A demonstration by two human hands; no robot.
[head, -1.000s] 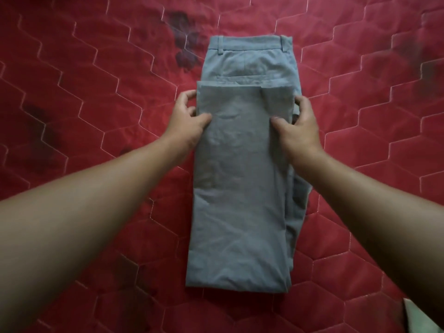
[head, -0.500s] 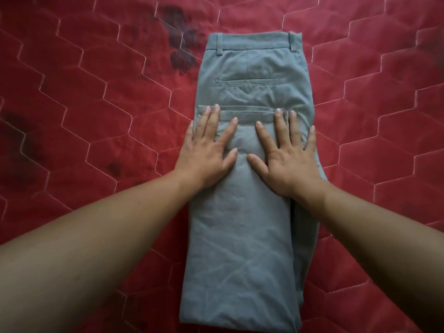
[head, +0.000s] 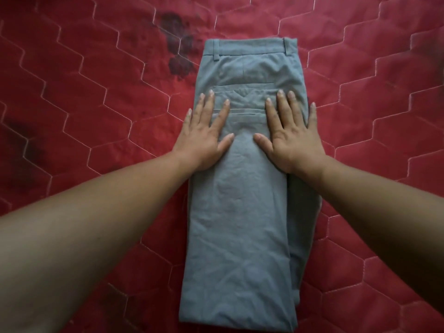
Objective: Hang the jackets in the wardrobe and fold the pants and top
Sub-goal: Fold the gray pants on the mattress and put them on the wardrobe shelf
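Grey pants (head: 242,224) lie folded lengthwise on a red quilted surface (head: 96,92), waistband at the far end, legs doubled back up over the seat. My left hand (head: 204,138) rests flat, fingers spread, on the left side of the folded hem edge. My right hand (head: 290,138) rests flat on the right side, fingers spread over the back pocket area. Both palms press down on the cloth; neither hand grips anything. No jackets, top or wardrobe are in view.
The red quilted surface with hexagon stitching fills the view all round the pants. Dark stains (head: 177,44) mark it just left of the waistband, and fainter ones (head: 26,145) at the far left.
A second ago both hands pinched the folded leg ends by their corners. They let go, laid the ends down and now lie flat on them, spread a little wider apart than half a second ago.
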